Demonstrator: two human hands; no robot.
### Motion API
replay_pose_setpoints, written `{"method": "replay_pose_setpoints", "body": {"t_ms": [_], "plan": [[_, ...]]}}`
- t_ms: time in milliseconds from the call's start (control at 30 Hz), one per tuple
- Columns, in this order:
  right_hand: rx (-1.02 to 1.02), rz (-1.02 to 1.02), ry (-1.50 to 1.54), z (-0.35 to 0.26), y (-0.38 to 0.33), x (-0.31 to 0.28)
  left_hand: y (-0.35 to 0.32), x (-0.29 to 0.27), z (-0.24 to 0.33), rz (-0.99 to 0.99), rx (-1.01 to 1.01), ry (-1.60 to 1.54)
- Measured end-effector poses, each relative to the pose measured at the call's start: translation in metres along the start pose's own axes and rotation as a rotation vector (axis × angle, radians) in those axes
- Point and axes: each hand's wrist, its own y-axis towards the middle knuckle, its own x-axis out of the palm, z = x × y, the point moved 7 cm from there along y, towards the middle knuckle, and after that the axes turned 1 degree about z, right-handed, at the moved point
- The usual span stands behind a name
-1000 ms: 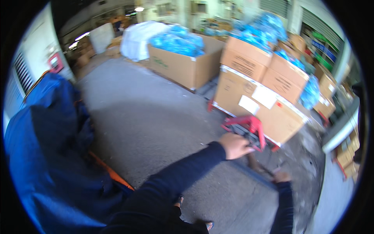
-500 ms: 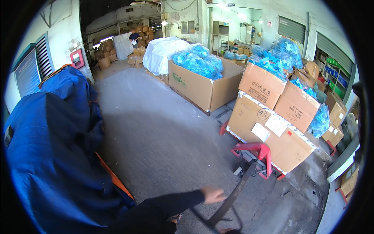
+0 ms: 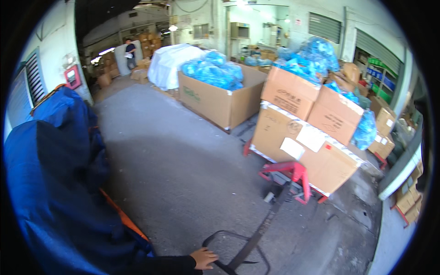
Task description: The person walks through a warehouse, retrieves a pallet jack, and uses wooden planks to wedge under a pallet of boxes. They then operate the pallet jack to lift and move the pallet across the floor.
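Note:
A red hand pallet jack point(image 3: 300, 181) stands in front of me, its long dark steering bar point(image 3: 261, 227) slanting down toward me. At the bar's near end is a black loop handle point(image 3: 224, 232). My left hand point(image 3: 204, 258), in a black sleeve, is closed over the left side of that loop. My right hand is out of the picture. On the jack rests a large cardboard box point(image 3: 270, 133) with white taped edges and paper sheets. Two smaller cartons point(image 3: 289, 91) sit on it, filled with blue plastic bags point(image 3: 316, 55).
A dark blue tarpaulin point(image 3: 50, 183) covers a bulky load on my left, with an orange edge. Beyond the jack stand an open carton point(image 3: 215, 103) of blue bags and a white-wrapped load point(image 3: 169, 64). A person point(image 3: 130, 52) stands far back. Stacked boxes point(image 3: 408, 197) line the right.
The view has shifted, with the load now slightly left. My left hand has moved down and left, from beside the steering bar onto the loop handle. My right hand has left the lower edge.

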Motion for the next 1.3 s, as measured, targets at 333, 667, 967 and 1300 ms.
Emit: {"method": "replay_pose_setpoints", "body": {"t_ms": [333,667,967,1300], "plan": [[0.108,0.375,0.136,0.131,0.175,-0.452,0.174,-0.258,0.102,1.058,0.625,0.023],[0.102,-0.156,0.067,-0.021,-0.032,-0.024,0.021,0.026,0.014,-0.252,-0.017,0.101],[0.006,1.108,0.245,0.085,0.114,-0.447,0.192,-0.271,0.082,0.693,0.575,-0.105],[0.043,0.163,0.136,-0.036,-0.037,-0.111,0.024,0.055,0.035,-0.123,0.202,0.289]]}}
